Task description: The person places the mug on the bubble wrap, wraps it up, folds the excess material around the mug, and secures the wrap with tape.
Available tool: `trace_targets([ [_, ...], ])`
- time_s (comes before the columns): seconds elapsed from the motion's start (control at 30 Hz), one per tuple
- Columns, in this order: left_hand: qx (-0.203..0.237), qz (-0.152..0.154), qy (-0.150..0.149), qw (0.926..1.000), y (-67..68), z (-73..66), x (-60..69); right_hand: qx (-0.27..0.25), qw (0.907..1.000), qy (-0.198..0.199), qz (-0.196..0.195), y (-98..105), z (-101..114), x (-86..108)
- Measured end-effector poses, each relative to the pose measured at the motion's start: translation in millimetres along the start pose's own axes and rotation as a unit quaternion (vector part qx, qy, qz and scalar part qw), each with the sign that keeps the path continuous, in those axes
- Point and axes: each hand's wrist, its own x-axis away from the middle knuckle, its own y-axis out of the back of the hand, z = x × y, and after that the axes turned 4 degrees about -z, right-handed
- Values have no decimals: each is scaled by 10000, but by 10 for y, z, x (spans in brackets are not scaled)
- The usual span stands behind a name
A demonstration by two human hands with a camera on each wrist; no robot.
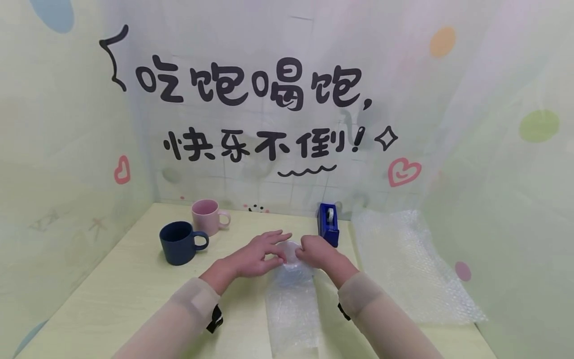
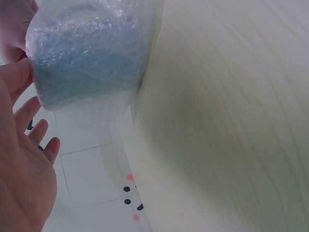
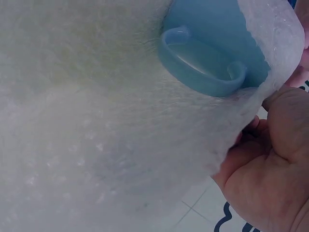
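A light-blue mug (image 3: 212, 53) stands partly wrapped in a strip of bubble wrap (image 1: 293, 309). Its handle shows in the right wrist view; the wrap hides most of its body. At the mug's top, the thumb and index finger of my left hand (image 1: 255, 257) pinch the wrap at the rim, with the other fingers spread. Opposite, my right hand (image 1: 318, 253) has curled fingers gripping the wrap's edge (image 3: 251, 104). In the left wrist view the bubble wrap (image 2: 91, 53) lies around the mug's side, blue showing through.
A dark blue mug (image 1: 178, 244) and a pink mug (image 1: 205, 218) stand at the left. A blue tape dispenser (image 1: 329, 227) sits behind my right hand. More bubble wrap sheets (image 1: 403, 269) lie at the right. Printed curtains (image 1: 269, 194) bound the table (image 1: 112, 294).
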Motion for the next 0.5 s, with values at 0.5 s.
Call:
trace_targets([
  [0.5,775,92,728,9943,-71,-54,-2,-455,9971,-536,-290,109,189,216],
])
